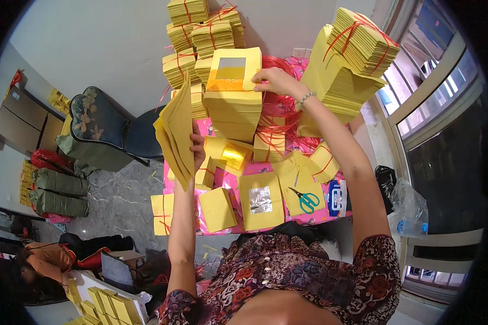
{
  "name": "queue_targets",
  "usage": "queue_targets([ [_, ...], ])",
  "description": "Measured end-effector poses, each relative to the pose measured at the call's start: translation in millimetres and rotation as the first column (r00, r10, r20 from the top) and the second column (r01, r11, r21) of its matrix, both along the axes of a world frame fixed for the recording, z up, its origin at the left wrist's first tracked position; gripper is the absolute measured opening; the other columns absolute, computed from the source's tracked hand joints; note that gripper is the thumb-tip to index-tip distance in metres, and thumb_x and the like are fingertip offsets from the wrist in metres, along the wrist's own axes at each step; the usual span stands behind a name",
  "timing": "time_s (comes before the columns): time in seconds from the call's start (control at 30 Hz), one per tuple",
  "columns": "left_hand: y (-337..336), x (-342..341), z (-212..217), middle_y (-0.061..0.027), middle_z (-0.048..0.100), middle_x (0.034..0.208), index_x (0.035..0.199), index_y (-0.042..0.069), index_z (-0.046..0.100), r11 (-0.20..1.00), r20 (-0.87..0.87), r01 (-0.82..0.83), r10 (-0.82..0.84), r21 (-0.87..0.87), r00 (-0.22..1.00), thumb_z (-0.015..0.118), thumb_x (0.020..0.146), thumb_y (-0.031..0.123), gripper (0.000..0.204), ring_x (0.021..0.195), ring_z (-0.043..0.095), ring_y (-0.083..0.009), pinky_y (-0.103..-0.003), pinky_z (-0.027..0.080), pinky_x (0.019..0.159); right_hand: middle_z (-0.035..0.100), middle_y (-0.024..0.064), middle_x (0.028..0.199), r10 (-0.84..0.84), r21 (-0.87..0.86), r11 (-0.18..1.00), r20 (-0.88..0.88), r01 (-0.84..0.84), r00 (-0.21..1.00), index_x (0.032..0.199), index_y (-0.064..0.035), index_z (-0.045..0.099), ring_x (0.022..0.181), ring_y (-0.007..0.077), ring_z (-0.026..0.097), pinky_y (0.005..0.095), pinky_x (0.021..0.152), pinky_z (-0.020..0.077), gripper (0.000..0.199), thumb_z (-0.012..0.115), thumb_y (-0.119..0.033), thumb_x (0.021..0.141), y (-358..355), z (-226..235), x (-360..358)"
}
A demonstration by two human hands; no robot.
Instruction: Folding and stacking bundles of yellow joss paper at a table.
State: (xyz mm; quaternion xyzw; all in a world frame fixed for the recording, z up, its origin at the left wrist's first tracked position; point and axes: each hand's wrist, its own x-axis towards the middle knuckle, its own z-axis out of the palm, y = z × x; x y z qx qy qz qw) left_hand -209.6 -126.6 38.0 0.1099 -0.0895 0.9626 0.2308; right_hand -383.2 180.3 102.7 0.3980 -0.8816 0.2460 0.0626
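Left fingers (198, 140) hold yellow sheets (179, 130); the blue-white packet (338, 198) seems illegible.

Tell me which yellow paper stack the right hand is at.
The tall middle stack: the right hand is at its top right edge, and only its top shows a grey and orange panel.
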Motion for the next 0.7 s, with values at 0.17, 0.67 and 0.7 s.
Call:
queue_targets([
  [0.17, 3, 10, -1, -0.0071, 0.051, 0.127, 0.128, 0.010, 0.047, 0.999, 0.039, 0.044, -0.045, 0.025, 0.998, 0.061, 0.085, 0.033, 0.051, 0.096, 0.058, -0.0249, -0.033, 0.051, 0.069, 0.063, 0.0151, 0.079, 0.015, 0.137, 0.990, -0.250, 0.020, 0.968, 0.093, -0.0032, 0.059, 0.074, 0.0339, 0.061, 0.0428, 0.066, 0.0482, 0.019, 0.057, -0.021, 0.084, -9, 3, 11],
  [0.67, 4, 20, -1, -0.0053, 0.051, 0.127, 0.129, 0.011, 0.046, 0.999, 0.071, -0.035, 0.036, -0.007, 0.997, 0.060, 0.087, 0.029, 0.048, 0.093, 0.058, -0.0223, -0.032, 0.051, 0.065, 0.063, 0.0093, 0.087, -0.029, -0.779, 0.420, 0.500, 0.464, 0.865, 0.089, 0.0012, 0.055, 0.073, 0.0155, 0.065, 0.0257, 0.062, 0.0536, 0.024, 0.049, -0.022, 0.093, 9, 6, 10],
  [0.7, 5, 20, 1, -0.0052, 0.052, 0.125, 0.129, 0.011, 0.046, 0.999, 0.072, -0.042, 0.044, -0.034, 0.996, 0.058, 0.088, 0.027, 0.046, 0.092, 0.059, -0.0214, -0.031, 0.051, 0.063, 0.063, 0.0093, 0.087, -0.030, -0.779, 0.421, 0.500, 0.464, 0.866, 0.089, 0.0012, 0.055, 0.073, 0.0155, 0.065, 0.0257, 0.062, 0.0536, 0.024, 0.049, -0.022, 0.093, 11, 3, 8],
])
